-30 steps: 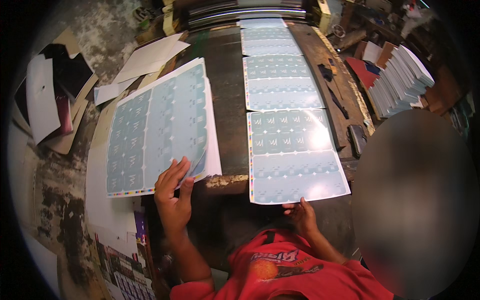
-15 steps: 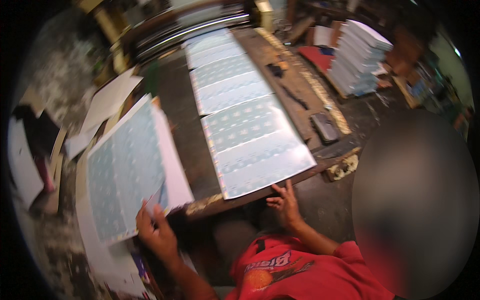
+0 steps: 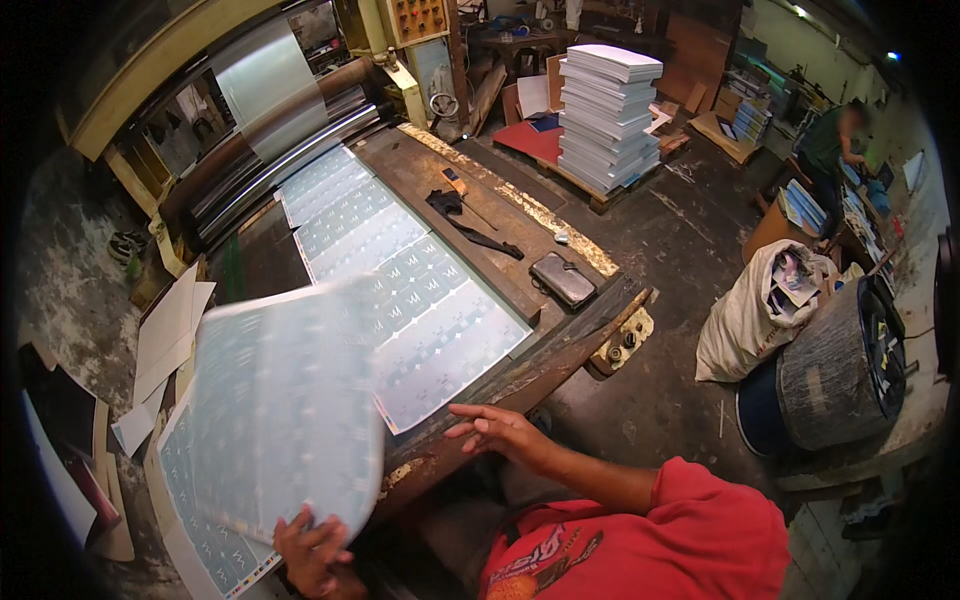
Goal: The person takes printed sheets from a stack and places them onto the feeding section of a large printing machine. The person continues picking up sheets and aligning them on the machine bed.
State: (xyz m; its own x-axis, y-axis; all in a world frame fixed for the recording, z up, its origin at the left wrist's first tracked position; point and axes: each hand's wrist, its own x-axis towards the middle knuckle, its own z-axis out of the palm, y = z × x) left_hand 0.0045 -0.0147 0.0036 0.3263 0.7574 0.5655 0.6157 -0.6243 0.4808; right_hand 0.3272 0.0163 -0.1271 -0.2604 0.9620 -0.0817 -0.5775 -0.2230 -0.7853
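My left hand (image 3: pixel 315 548) grips the near edge of a large pale blue-green printed sheet (image 3: pixel 290 400). The sheet is blurred by motion and lifted at an angle. Under it lies a stack of similar printed sheets (image 3: pixel 185 470), partly covered. My right hand (image 3: pixel 497 436) holds nothing, its fingers stretched out beside the table's near edge. Just beyond those fingers, the nearest printed sheet on the table (image 3: pixel 455 335) lies flat. More sheets lie end to end behind it, back to the machine's rollers (image 3: pixel 300 165).
On the table's right side lie a dark case (image 3: pixel 563 279) and a black strip of cloth (image 3: pixel 470 225). A tall stack of paper (image 3: pixel 608 125) stands on a pallet behind. To the right are a stuffed white sack (image 3: pixel 755 315), a drum (image 3: pixel 845 350) and another person (image 3: pixel 830 145).
The view has swung right and up. My left hand has raised a printed sheet above the side stack. My right hand remains open near the table edge.
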